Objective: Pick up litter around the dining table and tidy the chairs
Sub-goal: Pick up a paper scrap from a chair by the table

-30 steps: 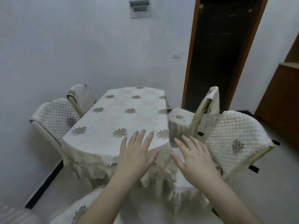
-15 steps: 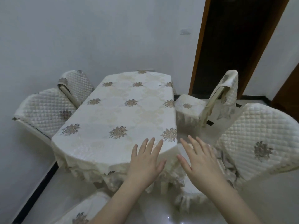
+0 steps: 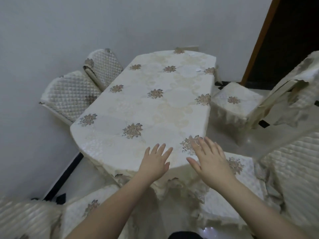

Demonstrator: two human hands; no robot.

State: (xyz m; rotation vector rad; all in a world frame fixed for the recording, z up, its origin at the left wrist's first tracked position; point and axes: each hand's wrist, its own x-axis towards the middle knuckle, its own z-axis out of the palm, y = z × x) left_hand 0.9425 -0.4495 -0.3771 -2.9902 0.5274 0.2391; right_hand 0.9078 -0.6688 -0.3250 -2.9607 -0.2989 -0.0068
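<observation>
Here my left hand [image 3: 156, 161] and right hand [image 3: 209, 158] hover flat, fingers spread wide and holding nothing, over the near edge of the cloth-covered surface [image 3: 146, 107].

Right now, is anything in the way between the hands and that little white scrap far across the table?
Nothing visible. The left hand and right hand are open at the near edge of the table. Only bare flowered cloth lies between them and the small white scrap near the far right corner.
</observation>
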